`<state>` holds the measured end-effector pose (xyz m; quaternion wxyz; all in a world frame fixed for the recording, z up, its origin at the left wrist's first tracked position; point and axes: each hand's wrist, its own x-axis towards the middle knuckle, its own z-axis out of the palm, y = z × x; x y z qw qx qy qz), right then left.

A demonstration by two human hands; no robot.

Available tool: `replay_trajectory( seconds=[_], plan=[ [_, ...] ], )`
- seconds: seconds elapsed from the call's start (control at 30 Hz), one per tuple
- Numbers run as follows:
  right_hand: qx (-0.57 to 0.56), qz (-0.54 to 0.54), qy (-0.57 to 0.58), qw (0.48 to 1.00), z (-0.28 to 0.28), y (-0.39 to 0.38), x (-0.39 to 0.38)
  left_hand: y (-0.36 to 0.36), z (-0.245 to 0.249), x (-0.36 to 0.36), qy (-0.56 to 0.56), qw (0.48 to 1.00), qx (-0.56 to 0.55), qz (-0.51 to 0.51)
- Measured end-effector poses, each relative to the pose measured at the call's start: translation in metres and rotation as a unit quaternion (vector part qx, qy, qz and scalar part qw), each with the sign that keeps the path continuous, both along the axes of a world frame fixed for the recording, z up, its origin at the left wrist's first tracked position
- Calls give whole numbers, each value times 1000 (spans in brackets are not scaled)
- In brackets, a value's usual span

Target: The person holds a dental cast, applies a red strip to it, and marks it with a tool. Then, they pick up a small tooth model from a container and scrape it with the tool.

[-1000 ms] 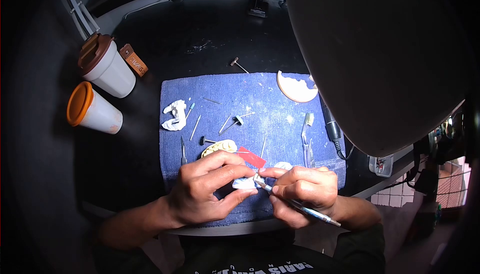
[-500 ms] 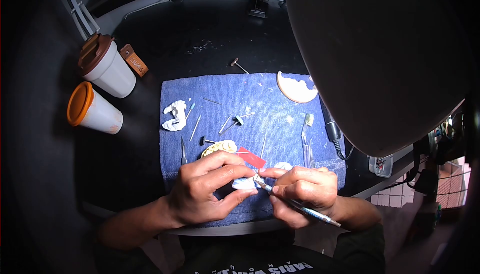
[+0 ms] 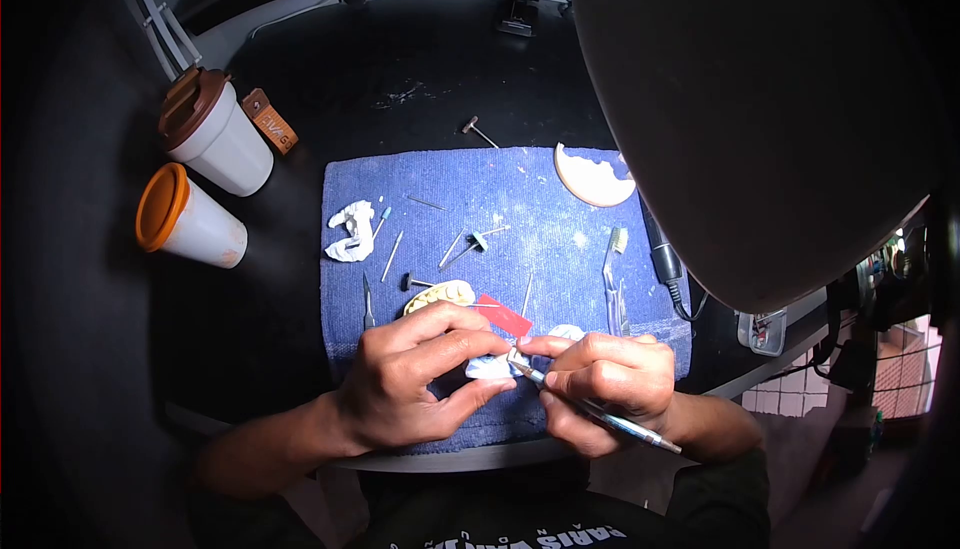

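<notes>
My left hand [image 3: 415,374] is closed, its thumb and fingertips gripping a small white and blue dental model piece [image 3: 490,367]. In my right hand [image 3: 612,389] is a slim pen-shaped tool [image 3: 625,426], silver and blue, held like a pencil. Its thin tip reaches the model piece, and my right index finger also extends to it. Just beyond the left fingers sits a cream dental cast [image 3: 440,296], partly hidden by that hand. A red sheet [image 3: 505,317] lies close to the fingertips, and a round white piece [image 3: 567,332] shows behind the right hand.
Spread on the blue towel [image 3: 550,249] are several small burs and a toothbrush [image 3: 610,259]. A white arch [image 3: 352,232] and a cut white disc [image 3: 595,179] lie there too. Two lidded cups [image 3: 205,224] stand left. A large dark lamp head [image 3: 760,129] overhangs the right.
</notes>
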<state>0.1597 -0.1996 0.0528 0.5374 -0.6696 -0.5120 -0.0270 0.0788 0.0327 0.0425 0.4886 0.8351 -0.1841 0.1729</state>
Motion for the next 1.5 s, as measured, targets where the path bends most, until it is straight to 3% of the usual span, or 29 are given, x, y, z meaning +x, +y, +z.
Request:
replay_trajectory(
  seconds=[1.5],
  plan=[
    [-2,-13,-11,1000,0,-1,-1,0,0,-1,6,1000,-9,-3]
  ],
)
